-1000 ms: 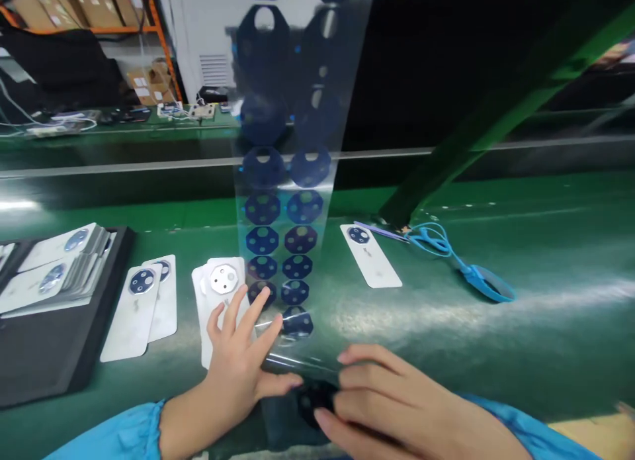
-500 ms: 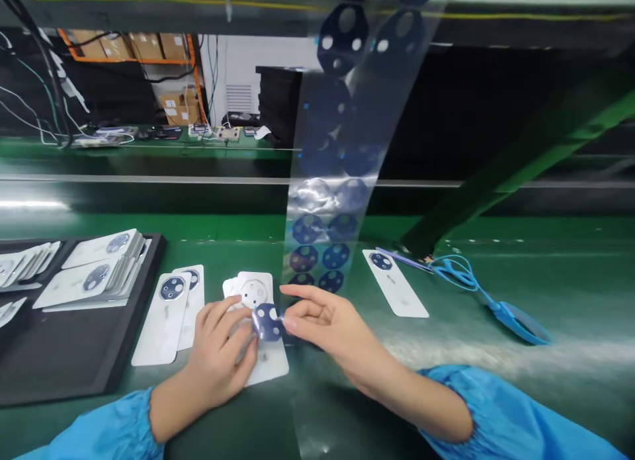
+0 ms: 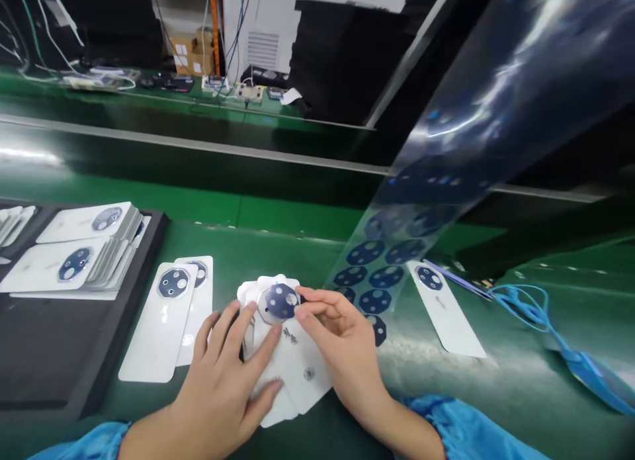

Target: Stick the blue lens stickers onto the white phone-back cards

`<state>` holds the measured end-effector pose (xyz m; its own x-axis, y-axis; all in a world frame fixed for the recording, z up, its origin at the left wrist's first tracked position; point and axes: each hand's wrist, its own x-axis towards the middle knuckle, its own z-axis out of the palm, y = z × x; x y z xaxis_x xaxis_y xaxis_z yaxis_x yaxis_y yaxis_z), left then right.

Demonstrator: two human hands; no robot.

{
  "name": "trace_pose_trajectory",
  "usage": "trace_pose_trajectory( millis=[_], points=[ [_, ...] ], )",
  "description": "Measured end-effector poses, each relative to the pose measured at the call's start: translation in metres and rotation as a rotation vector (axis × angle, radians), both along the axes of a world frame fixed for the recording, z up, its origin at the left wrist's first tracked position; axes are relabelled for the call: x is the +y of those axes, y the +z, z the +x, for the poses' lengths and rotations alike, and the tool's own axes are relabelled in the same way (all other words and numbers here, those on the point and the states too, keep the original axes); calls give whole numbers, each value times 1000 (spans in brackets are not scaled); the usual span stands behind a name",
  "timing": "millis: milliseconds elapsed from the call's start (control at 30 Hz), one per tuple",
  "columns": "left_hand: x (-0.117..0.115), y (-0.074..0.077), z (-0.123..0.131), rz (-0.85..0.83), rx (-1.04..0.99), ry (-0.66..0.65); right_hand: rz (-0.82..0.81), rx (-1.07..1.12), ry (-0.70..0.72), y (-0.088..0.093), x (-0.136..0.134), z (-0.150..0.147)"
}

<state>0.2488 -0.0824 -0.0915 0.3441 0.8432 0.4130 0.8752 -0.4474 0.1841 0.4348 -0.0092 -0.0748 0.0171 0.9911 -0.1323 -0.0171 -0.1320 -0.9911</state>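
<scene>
A dark blue camera-cover sticker (image 3: 282,302) with round holes is over the camera area of the topmost white phone back panel (image 3: 310,380), in a fanned pile in front of me. My right hand (image 3: 347,341) pinches the sticker's right edge between thumb and index finger. Whether the sticker lies fully flat is hard to tell. My left hand (image 3: 213,374) rests with spread fingers on the pile's left side, its fingertips near the sticker. A clear film strip (image 3: 354,258) with rows of the same stickers hangs down behind my right hand.
To the left, two panels with stickers (image 3: 153,334) overlap beside a black tray (image 3: 37,354) with stacked panels (image 3: 69,265). At right lie one more panel (image 3: 449,314), a purple stick-like tool (image 3: 454,276) and a blue cord (image 3: 560,334). A dark green beam (image 3: 516,235) slants behind them.
My right hand has brought the sticker onto the panel's camera area. My left hand has let go of the sticker and spread over the pile. The view has tilted and shifted.
</scene>
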Motion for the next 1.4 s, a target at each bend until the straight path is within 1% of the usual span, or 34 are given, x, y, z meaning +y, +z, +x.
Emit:
trace_pose_trajectory(
  millis=[133,333,500,633,967,1400],
  points=[
    [-1,-4,2,-38,-29,13,56,-36,11,-7,5,1],
    [-3,-8,6,-38,-52,44,40,-61,28,-12,9,5],
    [-1,-3,4,-43,7,-2,43,-52,52,-12,9,10],
    [1,0,5,-50,-57,2,47,-56,77,-11,8,11],
    [2,0,6,-53,-79,12,66,-29,123,-13,10,12],
    [2,0,7,-47,-65,15,65,-37,122,-11,10,11]
  ],
)
